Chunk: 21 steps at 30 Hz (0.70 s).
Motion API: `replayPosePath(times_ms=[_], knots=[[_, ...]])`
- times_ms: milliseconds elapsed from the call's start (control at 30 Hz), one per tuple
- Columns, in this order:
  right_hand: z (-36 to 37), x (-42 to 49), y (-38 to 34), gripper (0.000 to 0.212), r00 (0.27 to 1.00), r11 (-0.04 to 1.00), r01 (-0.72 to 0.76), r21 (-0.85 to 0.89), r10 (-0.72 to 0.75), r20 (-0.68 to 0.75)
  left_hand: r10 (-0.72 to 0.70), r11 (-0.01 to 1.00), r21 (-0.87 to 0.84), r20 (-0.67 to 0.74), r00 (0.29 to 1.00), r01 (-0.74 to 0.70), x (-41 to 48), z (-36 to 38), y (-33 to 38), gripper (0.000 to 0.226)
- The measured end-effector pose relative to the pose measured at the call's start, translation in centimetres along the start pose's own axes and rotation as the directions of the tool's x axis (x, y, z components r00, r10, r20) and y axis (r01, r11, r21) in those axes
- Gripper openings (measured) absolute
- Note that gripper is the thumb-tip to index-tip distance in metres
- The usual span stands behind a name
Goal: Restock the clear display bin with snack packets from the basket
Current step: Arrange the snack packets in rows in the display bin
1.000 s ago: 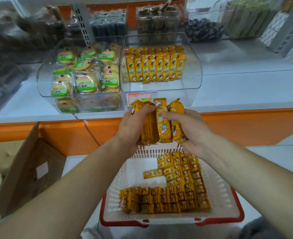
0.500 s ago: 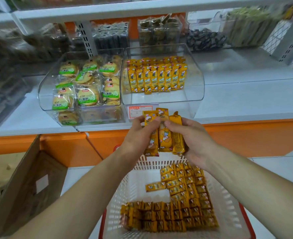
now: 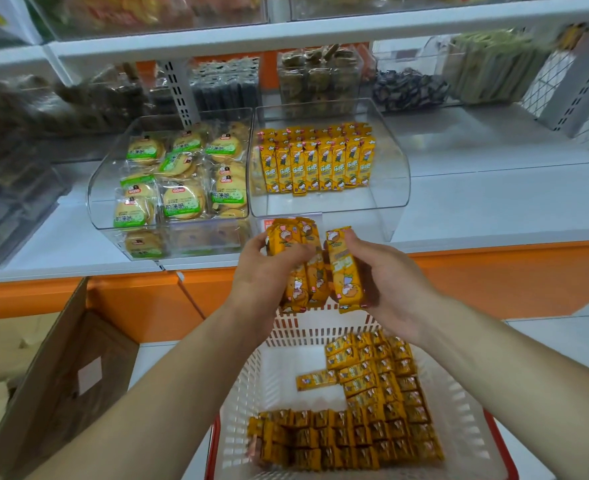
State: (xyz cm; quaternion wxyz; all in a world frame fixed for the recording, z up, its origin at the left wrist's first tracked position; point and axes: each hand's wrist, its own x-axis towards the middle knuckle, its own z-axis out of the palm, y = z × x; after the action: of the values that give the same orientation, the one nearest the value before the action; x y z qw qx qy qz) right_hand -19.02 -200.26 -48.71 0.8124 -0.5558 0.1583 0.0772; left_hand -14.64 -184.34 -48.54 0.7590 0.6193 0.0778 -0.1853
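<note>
Both hands hold a bunch of yellow snack packets [image 3: 308,268] upright, just in front of the shelf edge and below the clear display bin [image 3: 395,161]. My left hand [image 3: 263,271] grips the left packets. My right hand [image 3: 386,282] grips the right packet [image 3: 343,268], which stands slightly apart. Inside the bin a row of the same yellow packets [image 3: 317,164] stands at the back; its front floor is bare. Below my arms, the white basket [image 3: 473,410] with a red rim holds several more yellow packets [image 3: 372,403].
A second clear bin [image 3: 102,188] on the left holds green-labelled biscuit packs. An open cardboard box [image 3: 54,382] stands at the lower left. Behind the bins are more snack containers and a white upper shelf [image 3: 286,32]. The shelf front is orange.
Both hands have lifted the bunch of packets up from over the basket towards the bin's front. The right-hand packet has separated slightly from the rest.
</note>
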Motion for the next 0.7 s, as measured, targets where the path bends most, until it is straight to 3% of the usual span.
replayPosePath(times_ms=[133,433,500,533,633,700], knots=[[0.0,-0.3,-0.5,0.042,1.0,0.998,-0.013,0.057,0.013,-0.005,0.003,1.0,0.003,0.031,1.0,-0.003,-0.2,-0.8,1.0,0.055],[0.3,-0.3,-2.5,0.042,0.998,0.998,-0.058,0.01,0.058,0.005,0.097,0.993,0.056,0.136,0.986,-0.105,-0.4,-3.2,3.8,0.043],[0.5,-0.4,-3.1,0.028,0.998,0.998,-0.06,0.013,0.06,0.028,0.123,0.99,0.05,0.135,0.983,-0.131,-0.3,-3.9,4.5,0.043],[0.6,-0.4,-3.4,0.017,0.998,0.999,-0.04,0.012,0.039,0.051,0.138,0.988,0.046,0.128,0.982,-0.145,-0.2,-4.2,4.9,0.043],[1.3,0.1,-4.6,0.04,0.992,0.983,0.119,-0.141,-0.114,0.044,0.189,0.98,0.043,0.09,0.978,-0.193,0.1,-5.2,6.0,0.047],[2.1,1.3,-6.0,0.043,0.97,0.929,0.227,-0.291,-0.242,-0.016,0.227,0.971,0.058,0.056,0.972,-0.23,0.5,-5.8,6.7,0.049]])
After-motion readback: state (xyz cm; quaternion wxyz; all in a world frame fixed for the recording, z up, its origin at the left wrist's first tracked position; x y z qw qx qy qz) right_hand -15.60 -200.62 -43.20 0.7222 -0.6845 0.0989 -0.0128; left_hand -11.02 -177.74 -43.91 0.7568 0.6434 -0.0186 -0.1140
